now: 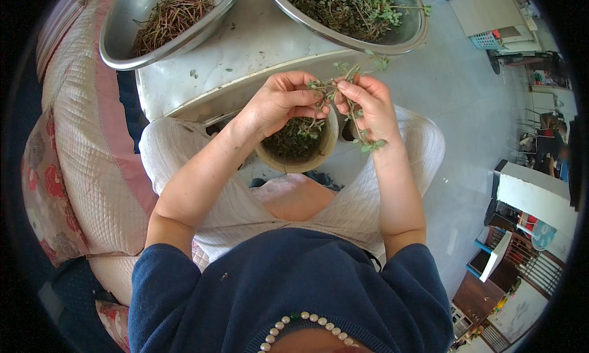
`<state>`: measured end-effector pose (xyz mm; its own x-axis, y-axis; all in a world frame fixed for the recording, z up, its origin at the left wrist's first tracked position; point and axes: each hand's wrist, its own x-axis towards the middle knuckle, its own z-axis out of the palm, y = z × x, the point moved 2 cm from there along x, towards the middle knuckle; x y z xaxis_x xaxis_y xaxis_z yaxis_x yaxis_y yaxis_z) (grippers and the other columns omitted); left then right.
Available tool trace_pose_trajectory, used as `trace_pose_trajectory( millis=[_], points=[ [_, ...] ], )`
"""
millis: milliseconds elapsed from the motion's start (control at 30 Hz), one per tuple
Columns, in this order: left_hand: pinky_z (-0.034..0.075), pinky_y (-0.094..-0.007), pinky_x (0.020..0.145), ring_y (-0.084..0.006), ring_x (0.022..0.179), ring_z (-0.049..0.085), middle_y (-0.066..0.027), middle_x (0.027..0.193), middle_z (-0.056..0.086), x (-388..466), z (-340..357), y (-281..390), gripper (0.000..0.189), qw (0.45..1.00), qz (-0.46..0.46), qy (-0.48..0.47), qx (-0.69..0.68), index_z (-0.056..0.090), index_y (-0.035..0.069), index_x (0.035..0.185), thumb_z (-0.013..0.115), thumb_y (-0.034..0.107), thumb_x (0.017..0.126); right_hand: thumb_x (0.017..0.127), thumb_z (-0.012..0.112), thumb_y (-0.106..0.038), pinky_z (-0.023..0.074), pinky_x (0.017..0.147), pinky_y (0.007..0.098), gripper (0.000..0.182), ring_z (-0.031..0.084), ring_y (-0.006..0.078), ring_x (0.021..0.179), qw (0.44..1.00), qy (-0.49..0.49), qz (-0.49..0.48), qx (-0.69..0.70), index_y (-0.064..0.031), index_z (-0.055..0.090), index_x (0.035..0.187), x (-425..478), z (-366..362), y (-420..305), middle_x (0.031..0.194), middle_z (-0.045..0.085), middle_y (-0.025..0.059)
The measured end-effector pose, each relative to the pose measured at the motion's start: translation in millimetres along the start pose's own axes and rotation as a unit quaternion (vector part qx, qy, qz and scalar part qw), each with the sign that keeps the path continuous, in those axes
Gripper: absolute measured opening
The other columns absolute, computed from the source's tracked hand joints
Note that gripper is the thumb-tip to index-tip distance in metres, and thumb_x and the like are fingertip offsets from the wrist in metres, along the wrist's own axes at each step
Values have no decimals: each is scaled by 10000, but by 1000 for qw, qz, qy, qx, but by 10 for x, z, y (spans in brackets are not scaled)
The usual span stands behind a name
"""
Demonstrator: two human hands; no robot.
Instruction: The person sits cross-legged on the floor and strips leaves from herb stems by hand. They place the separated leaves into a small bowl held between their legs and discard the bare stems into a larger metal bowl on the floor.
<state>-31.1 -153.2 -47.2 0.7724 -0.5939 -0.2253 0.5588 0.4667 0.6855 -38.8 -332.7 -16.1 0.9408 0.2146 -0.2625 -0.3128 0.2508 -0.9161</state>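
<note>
Between my two hands, above a round bucket (332, 143), is a branching green plant stem (352, 116) with small rounded leaves. My left hand (290, 97) pinches leaves and stem at its left part between thumb and fingers. Thumb and fingertips of my right hand (366, 99) grip the middle, and a leafy branch hangs down past that wrist. Dark green leaves (294, 141) lie inside the bucket, partly hidden by my left hand. A metal basin (124, 40) at the upper left contains reddish bare stems (177, 19). Another metal basin (409, 28) at the upper right is heaped with leafy stems (345, 12).
Both basins rest on a marble-topped table (170, 88) with scattered leaf bits. Its near edge runs just beyond my knees. A quilted sofa cover (83, 169) and a floral cushion (50, 187) are at the left. Grey tiled floor (469, 123) extends to the right towards furniture.
</note>
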Motion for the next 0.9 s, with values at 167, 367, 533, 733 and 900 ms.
trace_pose_trajectory(
  millis=[167,367,533,733,900],
  points=[
    [570,-297,716,-175,770,657,-107,901,645,-2,-10,50,145,994,16,-7,108,571,-40,977,580,16,844,862,618,-86,442,562,232,127,554,117,616,1000,-13,7,8,35,623,899,-12,-11,-9,724,616,69],
    [576,-294,704,-176,688,657,-111,870,633,17,-16,28,163,992,-9,-3,125,553,-58,971,536,-5,817,862,618,-91,441,557,226,133,551,107,618,999,-37,-14,-13,34,625,907,-38,8,37,725,613,63],
    [556,-301,735,-197,797,649,-103,877,612,-6,-79,14,182,993,-25,8,111,553,-62,984,494,27,837,862,623,-101,434,552,207,141,544,96,619,1000,18,-24,0,31,629,912,-23,-87,-68,724,610,50],
    [518,-299,802,-177,899,631,-120,1046,623,15,25,-45,259,998,-34,-51,-26,539,-39,1117,513,67,883,871,618,-96,438,556,209,137,546,99,622,999,1,-47,7,34,630,911,-11,-40,1,737,618,54],
    [499,-255,729,-122,766,591,-75,963,640,17,4,-130,218,997,11,8,75,584,-17,1037,587,97,851,870,616,-82,438,557,216,124,542,99,613,996,11,-80,-40,31,625,921,-13,9,37,739,616,58]
  ],
)
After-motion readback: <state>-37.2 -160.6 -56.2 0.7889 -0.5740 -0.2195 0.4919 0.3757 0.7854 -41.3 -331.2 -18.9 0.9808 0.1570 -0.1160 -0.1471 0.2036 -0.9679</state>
